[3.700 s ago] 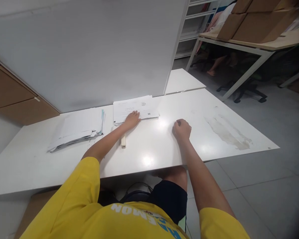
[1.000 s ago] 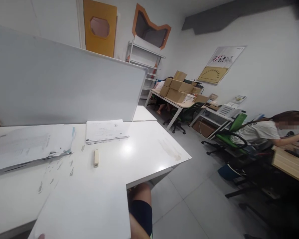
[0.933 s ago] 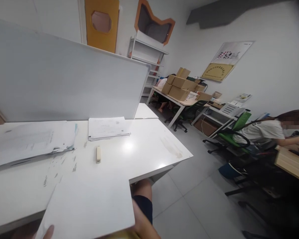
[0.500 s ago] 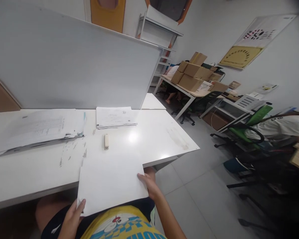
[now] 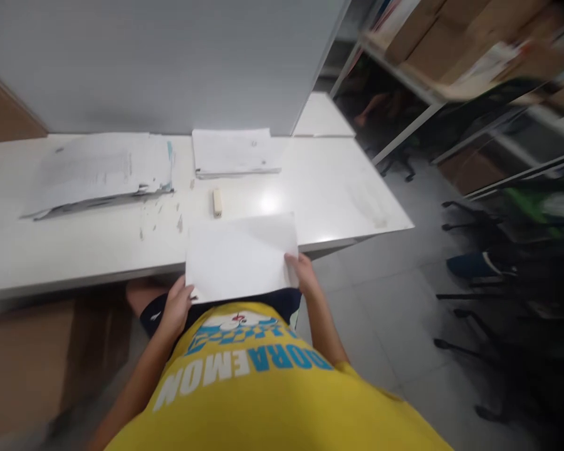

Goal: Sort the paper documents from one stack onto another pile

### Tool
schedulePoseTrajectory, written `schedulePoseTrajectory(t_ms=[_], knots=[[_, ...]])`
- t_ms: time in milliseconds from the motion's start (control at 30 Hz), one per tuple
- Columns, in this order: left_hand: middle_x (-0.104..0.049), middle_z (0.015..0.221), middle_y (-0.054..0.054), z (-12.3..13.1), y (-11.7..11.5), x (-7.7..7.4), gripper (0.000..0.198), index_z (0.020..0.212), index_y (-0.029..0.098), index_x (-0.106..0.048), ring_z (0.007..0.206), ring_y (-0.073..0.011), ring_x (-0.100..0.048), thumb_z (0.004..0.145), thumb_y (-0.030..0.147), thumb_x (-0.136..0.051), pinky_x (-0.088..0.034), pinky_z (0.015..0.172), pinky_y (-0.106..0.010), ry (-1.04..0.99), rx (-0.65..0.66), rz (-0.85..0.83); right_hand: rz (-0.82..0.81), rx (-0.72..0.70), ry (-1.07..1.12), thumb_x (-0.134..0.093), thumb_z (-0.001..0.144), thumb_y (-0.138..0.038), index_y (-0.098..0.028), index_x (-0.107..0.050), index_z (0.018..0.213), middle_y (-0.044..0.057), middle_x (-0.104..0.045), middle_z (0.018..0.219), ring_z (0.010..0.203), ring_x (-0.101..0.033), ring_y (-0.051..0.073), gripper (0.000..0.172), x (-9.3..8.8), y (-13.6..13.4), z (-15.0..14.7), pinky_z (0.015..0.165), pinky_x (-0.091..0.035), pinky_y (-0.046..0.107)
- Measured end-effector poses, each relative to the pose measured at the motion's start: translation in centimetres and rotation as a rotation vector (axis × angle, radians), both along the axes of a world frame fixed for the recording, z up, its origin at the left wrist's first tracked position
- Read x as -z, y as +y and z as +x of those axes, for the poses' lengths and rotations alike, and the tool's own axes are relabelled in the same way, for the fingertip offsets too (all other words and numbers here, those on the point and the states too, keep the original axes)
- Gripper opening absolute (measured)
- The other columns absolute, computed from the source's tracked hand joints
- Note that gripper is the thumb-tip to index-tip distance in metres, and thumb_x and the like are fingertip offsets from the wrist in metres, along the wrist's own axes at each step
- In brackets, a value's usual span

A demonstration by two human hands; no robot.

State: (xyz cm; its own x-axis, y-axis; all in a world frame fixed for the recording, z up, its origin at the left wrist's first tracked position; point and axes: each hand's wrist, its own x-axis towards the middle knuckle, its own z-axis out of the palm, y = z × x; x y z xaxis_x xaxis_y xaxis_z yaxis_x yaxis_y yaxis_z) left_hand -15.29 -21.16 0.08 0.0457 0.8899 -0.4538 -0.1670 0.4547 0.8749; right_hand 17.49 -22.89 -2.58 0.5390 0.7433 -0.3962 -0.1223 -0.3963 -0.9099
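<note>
Between left hand (image 5: pixel 177 305) and right hand (image 5: pixel 304 273): smooth, rectangular white paper (image 5: pixel 242 257).
Clamped by fingers at side edges, over lap (image 5: pixel 286 300) and glossy desk edge (image 5: pixel 122 268); beyond, oblong cream block (image 5: pixel 217 203), then paper stack (image 5: pixel 235 151) beside ragged pile (image 5: pixel 104 169).

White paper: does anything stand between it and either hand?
Nothing visible does: the left hand and right hand hold the white paper directly at opposite edges. The small cream object lies beyond its far edge.

Left hand (image 5: pixel 176 305), right hand (image 5: pixel 304 274), both now holding paper (image 5: pixel 242 258)
</note>
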Motion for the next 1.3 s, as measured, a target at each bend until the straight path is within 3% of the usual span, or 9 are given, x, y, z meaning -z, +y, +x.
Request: schedulePoseTrajectory(t_ms=[200, 467, 600, 767, 867, 933, 1033, 1133, 1300], knots=[[-0.064, 0.126, -0.01, 0.2, 0.4, 1.6, 0.037, 0.127, 0.019, -0.06, 0.109, -0.0236, -0.065, 0.096, 0.038, -0.064, -0.058, 0.091, -0.044, 0.06, -0.002, -0.027, 0.0, 0.047, 0.108, -0.082, 0.054, -0.056, -0.019, -0.071, 0.081, 0.006, -0.075, 0.076, 0.076, -0.07, 0.027, 0.047, -0.5, -0.5, 1.2, 0.065, -0.053, 0.034], [-0.075, 0.096, -0.007, 0.7, 1.0, 2.3, 0.041, 0.112, 0.017, -0.061, 0.071, -0.017, -0.071, 0.075, 0.032, -0.071, -0.063, 0.066, -0.032, 0.0, -0.041, -0.024, 0.046, 0.258, 0.039, -0.083, 0.058, -0.052, -0.02, -0.072, 0.091, 0.007, -0.076, 0.087, 0.079, -0.071, 0.026, 0.048, -0.9, -2.2, 5.0, 0.067, -0.056, 0.036], [-0.075, 0.1, -0.009, 1.2, 0.8, 2.2, 0.041, 0.108, 0.016, -0.062, 0.077, -0.0185, -0.073, 0.073, 0.034, -0.072, -0.064, 0.066, -0.031, -0.002, -0.02, -0.025, 0.229, 0.373, -0.076, -0.082, 0.064, -0.049, -0.02, -0.071, 0.094, 0.005, -0.074, 0.09, 0.086, -0.071, 0.024, 0.044, -1.1, -3.3, 7.5, 0.074, -0.059, 0.039], [-0.074, 0.103, -0.008, 2.0, 0.7, 1.6, 0.042, 0.106, 0.016, -0.062, 0.08, -0.0187, -0.072, 0.071, 0.036, -0.075, -0.064, 0.067, -0.031, -0.038, -0.011, -0.033, 0.539, 0.41, -0.136, -0.078, 0.071, -0.044, -0.023, -0.072, 0.098, 0.003, -0.074, 0.1, 0.106, -0.069, 0.024, 0.035, -4.7, -4.4, 6.7, 0.098, -0.056, 0.045], [-0.074, 0.106, -0.008, 2.3, 0.7, 1.4, 0.041, 0.105, 0.017, -0.063, 0.083, -0.0196, -0.072, 0.072, 0.037, -0.076, -0.065, 0.069, -0.032, -0.07, -0.005, -0.043, 0.651, 0.304, -0.198, -0.077, 0.072, -0.047, -0.023, -0.073, 0.108, 0.006, -0.073, 0.111, 0.119, -0.064, 0.03, 0.043, -6.8, -4.7, 4.9, 0.104, -0.052, 0.053], [-0.074, 0.106, -0.009, 2.5, 0.7, 1.4, 0.041, 0.106, 0.017, -0.063, 0.084, -0.0203, -0.073, 0.072, 0.037, -0.076, -0.065, 0.069, -0.032, -0.089, -0.003, -0.049, 0.624, 0.146, -0.306, -0.076, 0.074, -0.051, -0.026, -0.075, 0.109, 0.007, -0.073, 0.114, 0.124, -0.061, 0.034, 0.043, -7.5, -4.4, 3.9, 0.104, -0.051, 0.057], [-0.074, 0.105, -0.009, 2.7, 0.9, 1.4, 0.04, 0.106, 0.016, -0.063, 0.082, -0.0204, -0.073, 0.073, 0.036, -0.076, -0.065, 0.069, -0.033, -0.109, 0.001, -0.057, 0.493, -0.288, -0.497, -0.067, 0.083, -0.058, -0.034, -0.08, 0.092, 0.003, -0.073, 0.12, 0.135, -0.053, 0.035, 0.029, -8.1, -3.3, 3.1, 0.113, -0.041, 0.059], [-0.074, 0.099, -0.008, 3.0, 1.1, 1.5, 0.04, 0.106, 0.016, -0.064, 0.081, -0.0214, -0.073, 0.072, 0.034, -0.076, -0.065, 0.071, -0.036, -0.131, 0.005, -0.073, 0.424, -0.643, -0.57, -0.056, 0.091, -0.061, -0.04, -0.08, 0.076, -0.004, -0.07, 0.13, 0.144, -0.044, 0.032, 0.035, -8.5, -2.1, 3.0, 0.125, -0.023, 0.058], [-0.075, 0.091, -0.007, 3.8, 1.2, 1.1, 0.043, 0.104, 0.016, -0.064, 0.092, -0.0268, -0.073, 0.07, 0.038, -0.079, -0.063, 0.078, -0.039, -0.158, -0.083, -0.089, 0.425, -0.741, -0.554, -0.052, 0.094, -0.062, -0.038, -0.079, 0.072, -0.008, -0.063, 0.141, 0.15, -0.036, 0.03, 0.042, -7.6, -1.4, 3.6, 0.127, -0.015, 0.057]])
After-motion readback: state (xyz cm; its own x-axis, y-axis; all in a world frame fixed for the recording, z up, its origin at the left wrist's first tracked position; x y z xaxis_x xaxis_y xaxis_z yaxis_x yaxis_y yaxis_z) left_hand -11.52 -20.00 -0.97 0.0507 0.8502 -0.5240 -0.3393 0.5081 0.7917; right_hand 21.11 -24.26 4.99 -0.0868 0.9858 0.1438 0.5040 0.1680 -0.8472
